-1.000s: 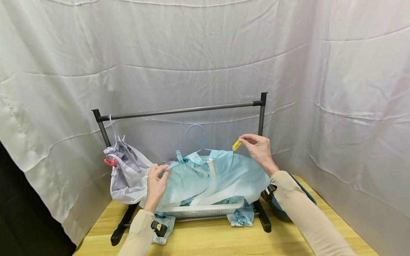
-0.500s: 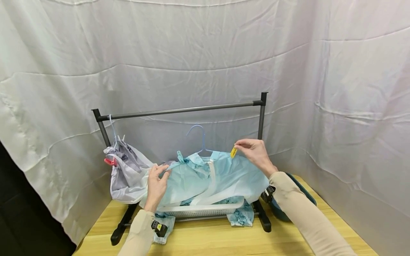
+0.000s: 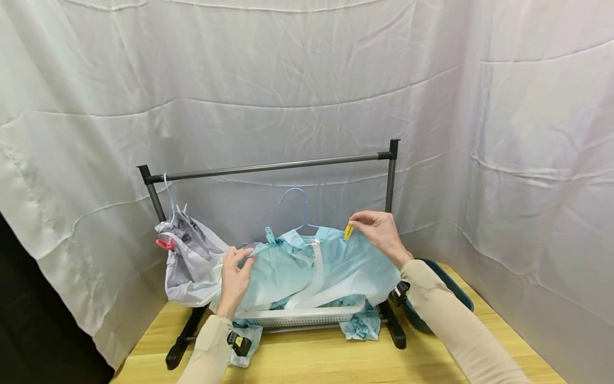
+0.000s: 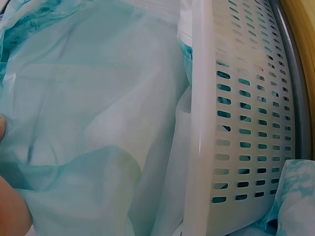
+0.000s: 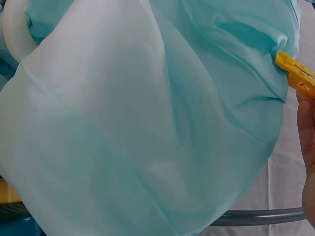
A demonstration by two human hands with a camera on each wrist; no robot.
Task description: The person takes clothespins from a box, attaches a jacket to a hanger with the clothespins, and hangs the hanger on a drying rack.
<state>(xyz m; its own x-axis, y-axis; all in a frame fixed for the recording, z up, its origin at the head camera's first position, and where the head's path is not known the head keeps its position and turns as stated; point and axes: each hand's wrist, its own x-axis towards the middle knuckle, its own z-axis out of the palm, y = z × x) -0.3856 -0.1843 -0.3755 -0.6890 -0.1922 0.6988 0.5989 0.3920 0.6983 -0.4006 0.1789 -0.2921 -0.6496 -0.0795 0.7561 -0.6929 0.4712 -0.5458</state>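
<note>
A light blue jacket (image 3: 283,272) with a white zip lies over a white basket, on a blue hanger (image 3: 304,208) whose hook stands free below the rail. My left hand (image 3: 234,280) pinches the jacket's edge at its left side; in the left wrist view only bits of finger (image 4: 12,211) show. A teal clothespin (image 3: 269,235) grips the left shoulder. My right hand (image 3: 381,232) pinches a yellow clothespin (image 3: 347,231) at the right shoulder. Seen from the right wrist, the tip of that clothespin (image 5: 295,73) meets bunched fabric.
A dark metal rack (image 3: 268,167) stands on the wooden table (image 3: 307,362). A pale garment (image 3: 196,266) with a red clothespin (image 3: 165,243) hangs at its left end. The white basket (image 3: 302,319) holds more blue cloth. A dark teal bin (image 3: 422,320) stands at right.
My right hand has moved down and left, bringing the yellow clothespin from above the right shoulder onto its fabric. The hanger and jacket shifted very slightly; my left hand stayed in place.
</note>
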